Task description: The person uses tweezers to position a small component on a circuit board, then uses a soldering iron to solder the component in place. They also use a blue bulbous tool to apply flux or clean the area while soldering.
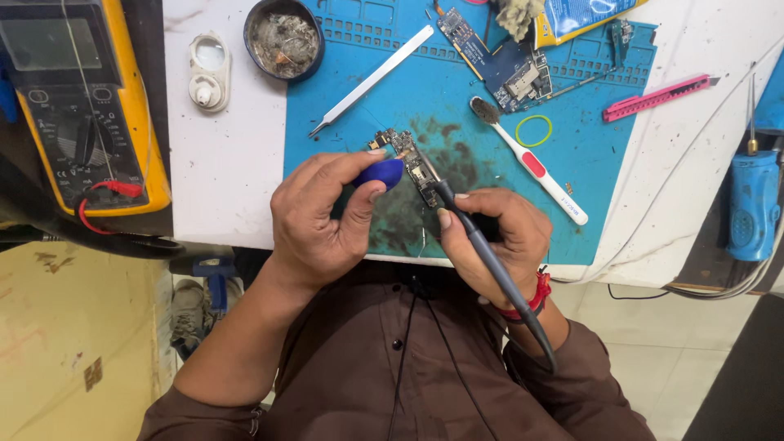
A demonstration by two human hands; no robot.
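Note:
My left hand [318, 220] pinches a small blue rounded tool handle [380, 172] next to a small dark circuit board [411, 161] lying on the blue work mat [408, 98]. My right hand [494, 237] grips a grey soldering iron [482, 253], its tip touching the near end of that board. The iron's cord runs back over my right wrist.
A yellow multimeter [82, 106] lies at the left. On the mat and table lie metal tweezers [371, 79], a round dirty tin [283, 37], a larger blue circuit board [498, 61], a white toothbrush [531, 159], a yellow rubber band [533, 131], a pink cutter [653, 98] and a blue tool [751, 204].

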